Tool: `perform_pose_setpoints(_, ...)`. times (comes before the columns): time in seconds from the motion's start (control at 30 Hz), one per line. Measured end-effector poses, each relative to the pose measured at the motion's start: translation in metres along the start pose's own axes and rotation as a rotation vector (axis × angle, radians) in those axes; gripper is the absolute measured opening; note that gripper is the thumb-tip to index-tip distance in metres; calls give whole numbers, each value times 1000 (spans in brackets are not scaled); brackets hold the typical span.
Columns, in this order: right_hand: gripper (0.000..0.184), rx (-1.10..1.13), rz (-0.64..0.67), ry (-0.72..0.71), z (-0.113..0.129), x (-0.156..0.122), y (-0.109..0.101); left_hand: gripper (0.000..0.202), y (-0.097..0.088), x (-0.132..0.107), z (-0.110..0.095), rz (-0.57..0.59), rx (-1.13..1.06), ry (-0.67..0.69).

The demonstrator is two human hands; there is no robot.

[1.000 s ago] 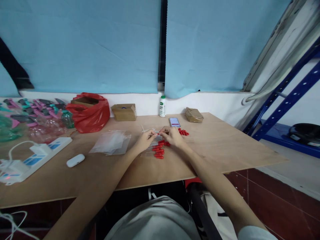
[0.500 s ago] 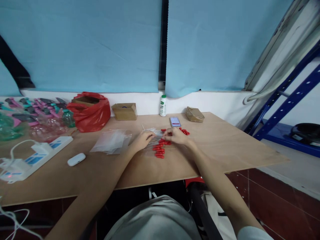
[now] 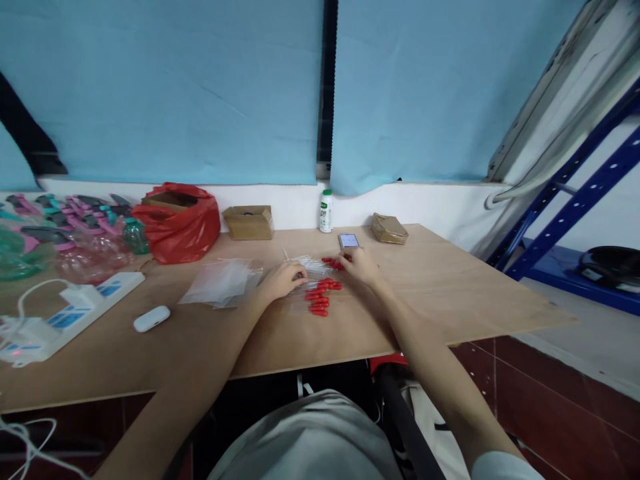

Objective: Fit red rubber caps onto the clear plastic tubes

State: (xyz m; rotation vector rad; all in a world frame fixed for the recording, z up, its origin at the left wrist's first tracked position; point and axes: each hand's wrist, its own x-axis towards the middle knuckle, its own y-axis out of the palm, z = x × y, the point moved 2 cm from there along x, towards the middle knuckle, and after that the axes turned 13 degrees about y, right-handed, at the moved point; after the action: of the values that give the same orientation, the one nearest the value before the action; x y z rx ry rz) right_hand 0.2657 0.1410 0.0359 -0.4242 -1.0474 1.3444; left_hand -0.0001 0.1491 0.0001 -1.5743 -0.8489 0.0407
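A row of clear droppers with red rubber bulbs lies in the middle of the wooden table. My left hand rests on the clear tube ends at the left of the row, fingers curled over them. My right hand has reached to the loose red bulbs farther back, fingers bent down onto them beside the phone. What the right fingers hold is hidden.
Clear plastic bags lie left of the droppers. A white earbud case and a power strip sit at the left. A red bag, two cardboard boxes, a small bottle line the back. Blue shelving stands right.
My hands were together over the droppers, pinching one between them. The right hand has moved back and right to the loose red bulbs; the left hand has sunk onto the tubes.
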Motion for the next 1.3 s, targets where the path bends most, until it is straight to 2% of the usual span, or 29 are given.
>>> perform_pose_setpoints(0.17, 21, -138, -122, 121, -18, 8, -6, 11, -11, -6, 0, 44, -18, -78)
perform_pose_setpoints(0.3, 24, -182, -198, 121, -25, 10, -10, 9, -20, -9, -4, 75, -44, -128)
perform_pose_setpoints(0.47, 32, -203, -306, 204, -38, 14, -15, 14, -16, -9, 0, 67, -101, -112)
perform_pose_setpoints(0.57, 33, -169, -317, 276, -49, 18, -20, 14, -12, -8, 2, 81, -73, -88)
perform_pose_setpoints(0.67, 34, -148, -279, 300, -53, 20, -23, 15, -14, -8, -1, 79, -52, -101)
perform_pose_setpoints(0.73, 35, -148, -252, 259, -49, 20, -20, 14, -17, -8, -5, 66, -40, -113)
perform_pose_setpoints(0.93, 36, -227, -140, 68, -16, 22, 0, 14, -22, -11, -5, -20, -25, -121)
perform_pose_setpoints(1.1, 37, -214, 97, -33, 8, 50, 21, 21, -19, -10, 0, -110, -20, -86)
perform_pose_setpoints(1.17, 36, -238, 225, -10, 11, 65, 32, 27, -18, -10, 1, -123, -10, -85)
perform_pose_setpoints(1.3, 25, -264, 332, 22, 10, 89, 51, 29, -17, -10, 0, -144, 35, -86)
